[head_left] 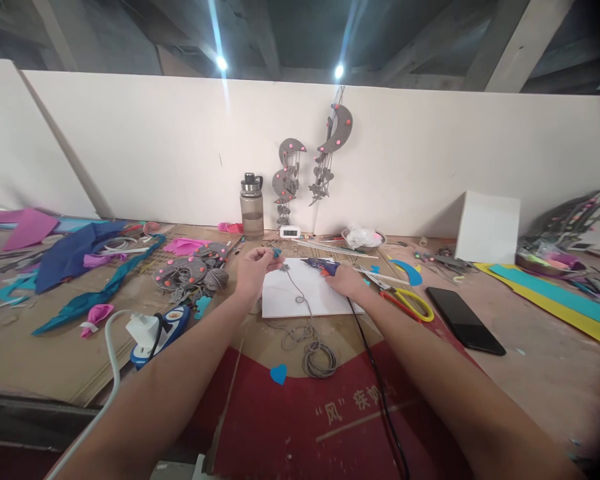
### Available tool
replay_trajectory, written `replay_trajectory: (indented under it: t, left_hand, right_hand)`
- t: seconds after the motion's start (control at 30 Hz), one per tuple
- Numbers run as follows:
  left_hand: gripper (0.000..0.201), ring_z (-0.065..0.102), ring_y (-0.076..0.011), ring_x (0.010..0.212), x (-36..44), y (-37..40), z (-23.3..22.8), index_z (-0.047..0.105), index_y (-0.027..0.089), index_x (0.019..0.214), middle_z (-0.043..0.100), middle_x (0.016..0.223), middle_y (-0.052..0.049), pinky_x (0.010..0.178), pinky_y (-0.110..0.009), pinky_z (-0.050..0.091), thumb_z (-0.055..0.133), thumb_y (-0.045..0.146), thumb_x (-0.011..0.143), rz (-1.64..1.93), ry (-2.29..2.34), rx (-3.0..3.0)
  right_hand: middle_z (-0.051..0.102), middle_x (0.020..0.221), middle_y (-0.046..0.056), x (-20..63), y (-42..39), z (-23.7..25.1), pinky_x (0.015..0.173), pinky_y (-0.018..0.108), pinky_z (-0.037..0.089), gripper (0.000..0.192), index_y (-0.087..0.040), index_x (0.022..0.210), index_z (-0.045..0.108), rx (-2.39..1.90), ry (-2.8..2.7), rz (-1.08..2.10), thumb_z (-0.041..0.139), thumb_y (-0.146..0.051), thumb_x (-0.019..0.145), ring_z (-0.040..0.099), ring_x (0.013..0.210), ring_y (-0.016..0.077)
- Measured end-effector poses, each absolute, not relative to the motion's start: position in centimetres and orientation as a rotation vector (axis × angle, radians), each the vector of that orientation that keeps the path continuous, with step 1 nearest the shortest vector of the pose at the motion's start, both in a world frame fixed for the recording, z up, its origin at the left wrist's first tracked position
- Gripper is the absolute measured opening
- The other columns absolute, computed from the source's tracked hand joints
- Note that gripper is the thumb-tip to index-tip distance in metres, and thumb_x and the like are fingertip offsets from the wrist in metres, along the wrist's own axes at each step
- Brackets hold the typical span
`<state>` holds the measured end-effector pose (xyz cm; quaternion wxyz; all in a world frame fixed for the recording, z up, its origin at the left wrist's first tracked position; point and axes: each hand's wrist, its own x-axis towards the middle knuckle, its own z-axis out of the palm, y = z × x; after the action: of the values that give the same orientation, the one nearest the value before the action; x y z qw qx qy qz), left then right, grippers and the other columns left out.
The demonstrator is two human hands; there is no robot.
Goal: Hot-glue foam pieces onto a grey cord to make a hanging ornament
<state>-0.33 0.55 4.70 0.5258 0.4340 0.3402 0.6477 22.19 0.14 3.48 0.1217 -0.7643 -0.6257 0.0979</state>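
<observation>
Grey cord (300,303) pinched in left hand (254,267) fingers; right hand (347,280) fingers gripping glue gun (320,266) over white board (280,297)

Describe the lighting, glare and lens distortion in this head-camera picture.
Head view: two ceiling lamps flare into long streaks across the white wall; light on the table is soft, with faint shadows; the wide lens bows the wall's top edge and stretches both forearms; the right corners darken; the left hand and right hand are sharp enough, while the small piece in the left fingers is too tiny to make out.
</observation>
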Motion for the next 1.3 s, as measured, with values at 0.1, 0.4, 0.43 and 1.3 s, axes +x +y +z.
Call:
replay_trajectory:
  t: [0.1,0.4,0.43,1.3]
  left_hand:
    - [0.02,0.068,-0.0149,0.065,-0.1,0.5,4.3,0.057,0.013,0.075,0.062,0.066,0.001,0.064,-0.028,0.055,0.069,0.027,0.067,1.532,0.842,1.025]
    - [0.015,0.068,-0.0147,0.064,0.4,1.2,1.5,0.056,0.012,0.073,0.067,0.069,-0.005,0.062,-0.025,0.053,0.068,0.021,0.07,1.421,0.947,0.896]
    - [0.015,0.068,-0.0147,0.065,0.4,1.2,1.4,0.056,0.012,0.073,0.067,0.069,-0.005,0.062,-0.025,0.053,0.068,0.021,0.07,1.429,0.94,0.878]
    - [0.015,0.059,-0.0099,0.056,0.0,1.8,1.6,0.056,0.013,0.069,0.061,0.06,-0.001,0.054,-0.021,0.043,0.069,0.02,0.066,1.581,0.87,0.704]
  right_hand:
    - [0.069,0.1,0.021,22.4,0.8,3.7,0.076,0.033,0.047,0.039,-0.01,0.094,0.07,-2.244,-1.763,0.349,0.055,-0.043,0.08,0.066,0.095,0.029]
    - [0.066,0.102,0.014,21.2,-0.9,4.7,0.07,0.027,0.049,0.036,-0.01,0.11,0.053,-1.908,-1.539,0.33,0.049,-0.026,0.078,0.065,0.086,0.02]
    - [0.064,0.102,0.012,20.7,-1.2,4.8,0.067,0.026,0.05,0.036,-0.012,0.11,0.051,-1.772,-1.515,0.362,0.049,-0.024,0.077,0.064,0.081,0.018]
    - [0.066,0.089,0.008,15.9,-4.3,2.2,0.064,0.031,0.047,0.033,-0.017,0.11,0.048,-1.377,-1.763,0.494,0.044,-0.04,0.088,0.061,0.072,0.0188]
